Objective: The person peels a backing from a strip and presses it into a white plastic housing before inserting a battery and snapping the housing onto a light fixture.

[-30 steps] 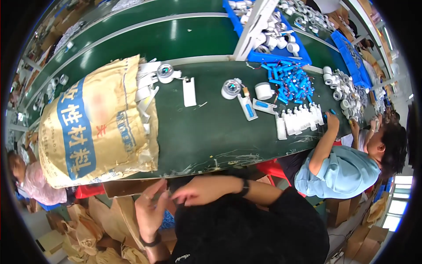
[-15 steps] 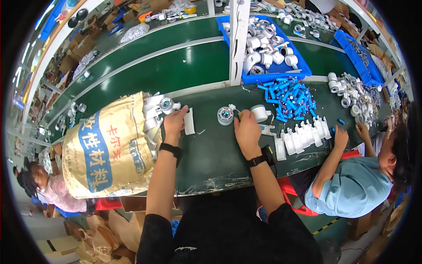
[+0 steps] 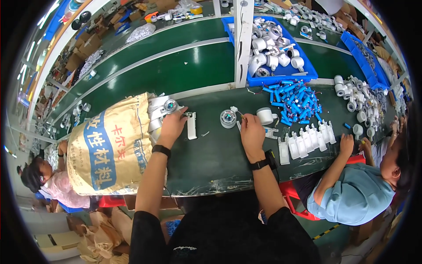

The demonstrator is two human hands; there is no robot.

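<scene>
My left hand (image 3: 173,127) is at the mouth of a large tan sack (image 3: 118,145), fingers closed on the edge of a white round housing (image 3: 170,105) with a circuit board inside. White plastic parts stick out of the sack around it. A long white handle piece (image 3: 191,126) lies beside that hand. My right hand (image 3: 252,134) pinches a thin pointed tool (image 3: 240,115), its tip close to a second round housing (image 3: 228,118) lying on the green table. Just beyond the right hand sits a white cup-shaped part (image 3: 264,115).
Blue battery cells (image 3: 296,101) are heaped at the right, behind a row of white handle shells (image 3: 305,141). A blue bin (image 3: 281,78) of white parts stands behind a white post (image 3: 241,48). A co-worker in a blue shirt (image 3: 354,189) sits at the right; another person (image 3: 63,176) is at the left.
The whole view has shifted slightly to the right. My left fingers have edged along the housing at the sack; my right hand stays beside the other housing. The left co-worker's arm has moved.
</scene>
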